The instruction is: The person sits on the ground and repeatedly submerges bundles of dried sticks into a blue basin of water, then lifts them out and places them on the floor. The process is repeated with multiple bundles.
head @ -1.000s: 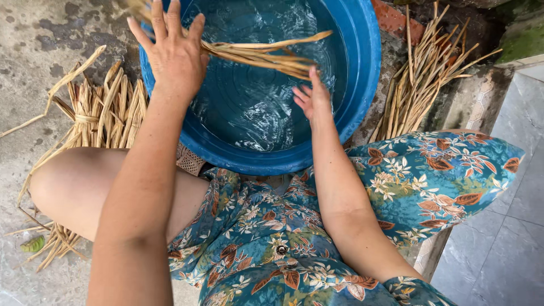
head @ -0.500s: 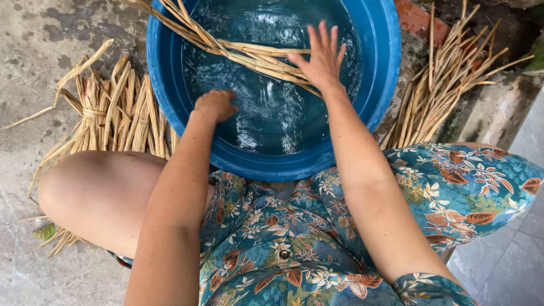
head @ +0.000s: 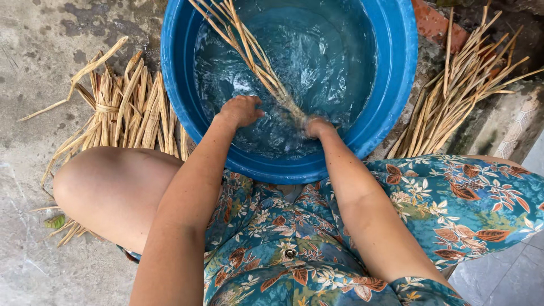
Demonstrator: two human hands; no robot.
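Note:
A blue plastic basin full of water stands in front of my knees. A bunch of long tan straw stalks slants into the water from the far rim down toward me. My right hand is under the water, closed around the near end of the bunch. My left hand is curled at the water's surface just left of the stalks; whether it grips any stalk is unclear.
A tied pile of dry stalks lies on the concrete to the left of the basin. Another loose pile leans to the right, by a brick and a tiled step. My bare left knee and floral clothing fill the foreground.
Both hands dropped from open above the basin into the water. The stalk bunch swung from lying across the basin to slanting toward me, and my right hand closed on it.

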